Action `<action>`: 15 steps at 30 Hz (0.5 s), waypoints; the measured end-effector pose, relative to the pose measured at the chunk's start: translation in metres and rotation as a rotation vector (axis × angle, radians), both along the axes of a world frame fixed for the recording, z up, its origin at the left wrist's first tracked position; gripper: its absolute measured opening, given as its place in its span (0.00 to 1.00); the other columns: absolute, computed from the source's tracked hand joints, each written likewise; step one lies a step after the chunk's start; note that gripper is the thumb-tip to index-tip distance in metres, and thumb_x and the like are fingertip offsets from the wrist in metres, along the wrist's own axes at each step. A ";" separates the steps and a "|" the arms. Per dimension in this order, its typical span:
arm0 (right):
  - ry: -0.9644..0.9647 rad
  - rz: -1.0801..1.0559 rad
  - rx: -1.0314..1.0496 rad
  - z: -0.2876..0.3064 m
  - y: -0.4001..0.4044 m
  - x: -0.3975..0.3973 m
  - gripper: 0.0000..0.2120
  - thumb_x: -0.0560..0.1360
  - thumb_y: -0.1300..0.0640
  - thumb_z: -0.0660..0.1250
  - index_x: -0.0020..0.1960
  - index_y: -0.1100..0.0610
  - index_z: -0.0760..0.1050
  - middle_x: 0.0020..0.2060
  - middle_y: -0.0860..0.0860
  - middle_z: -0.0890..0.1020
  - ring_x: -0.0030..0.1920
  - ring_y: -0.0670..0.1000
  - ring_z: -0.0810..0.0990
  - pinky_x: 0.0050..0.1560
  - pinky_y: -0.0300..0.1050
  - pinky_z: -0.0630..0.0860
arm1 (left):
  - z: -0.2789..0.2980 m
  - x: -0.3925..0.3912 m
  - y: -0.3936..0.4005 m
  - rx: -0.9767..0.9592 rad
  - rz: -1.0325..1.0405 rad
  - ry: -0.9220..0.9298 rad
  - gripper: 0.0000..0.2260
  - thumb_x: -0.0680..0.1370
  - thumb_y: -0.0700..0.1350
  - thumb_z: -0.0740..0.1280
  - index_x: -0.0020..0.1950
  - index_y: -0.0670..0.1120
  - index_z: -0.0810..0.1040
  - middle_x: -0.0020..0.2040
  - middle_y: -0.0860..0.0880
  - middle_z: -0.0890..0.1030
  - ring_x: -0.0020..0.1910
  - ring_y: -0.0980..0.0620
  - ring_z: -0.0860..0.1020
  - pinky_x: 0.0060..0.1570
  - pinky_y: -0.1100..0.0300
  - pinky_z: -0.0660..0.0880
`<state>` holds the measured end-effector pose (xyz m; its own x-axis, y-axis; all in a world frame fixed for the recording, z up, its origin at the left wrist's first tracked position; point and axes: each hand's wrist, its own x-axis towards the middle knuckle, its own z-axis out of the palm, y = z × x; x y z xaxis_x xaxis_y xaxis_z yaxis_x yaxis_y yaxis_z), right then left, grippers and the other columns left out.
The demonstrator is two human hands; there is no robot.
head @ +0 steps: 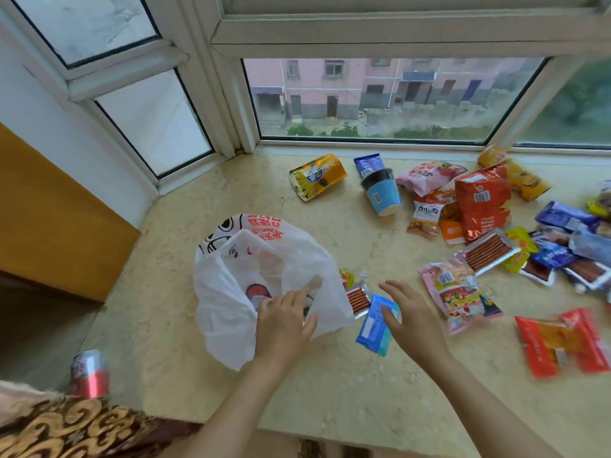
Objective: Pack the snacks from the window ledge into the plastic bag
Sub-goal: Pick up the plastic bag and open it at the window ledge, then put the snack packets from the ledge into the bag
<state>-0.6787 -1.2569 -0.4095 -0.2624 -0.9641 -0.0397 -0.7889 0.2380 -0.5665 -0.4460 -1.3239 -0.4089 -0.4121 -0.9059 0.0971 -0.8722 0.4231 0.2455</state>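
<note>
The packing looks hardly begun: the white plastic bag (264,285) seems nearly empty, while most snacks lie spread on the marble window ledge (185,325), to the right of the bag. The left hand (284,325) pinches the bag's rim. The right hand (410,320) is open, its thumb touching a blue packet (375,325) just right of the bag. A red can (89,375) stands left of the bag, below the window.
</note>
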 end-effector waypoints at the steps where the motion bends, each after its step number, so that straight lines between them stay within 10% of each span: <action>1: -0.009 -0.002 0.017 -0.009 0.005 -0.001 0.21 0.74 0.60 0.68 0.66 0.54 0.74 0.64 0.50 0.76 0.63 0.52 0.75 0.58 0.45 0.72 | -0.004 -0.003 0.005 0.041 0.023 0.032 0.18 0.71 0.54 0.67 0.58 0.49 0.79 0.46 0.54 0.82 0.44 0.51 0.80 0.45 0.53 0.74; 8: 0.160 0.214 -0.097 -0.059 0.014 0.004 0.29 0.59 0.59 0.79 0.59 0.55 0.78 0.59 0.55 0.79 0.54 0.58 0.80 0.49 0.49 0.77 | -0.037 -0.009 0.020 0.359 0.383 0.325 0.19 0.78 0.43 0.59 0.69 0.51 0.67 0.64 0.55 0.72 0.62 0.53 0.72 0.53 0.57 0.73; 15: 0.461 0.631 -0.302 -0.100 -0.043 0.062 0.34 0.57 0.53 0.76 0.63 0.53 0.75 0.69 0.53 0.72 0.70 0.57 0.66 0.67 0.62 0.60 | -0.080 -0.023 -0.025 0.426 0.422 0.183 0.26 0.81 0.45 0.59 0.77 0.50 0.53 0.74 0.50 0.65 0.67 0.49 0.69 0.53 0.58 0.73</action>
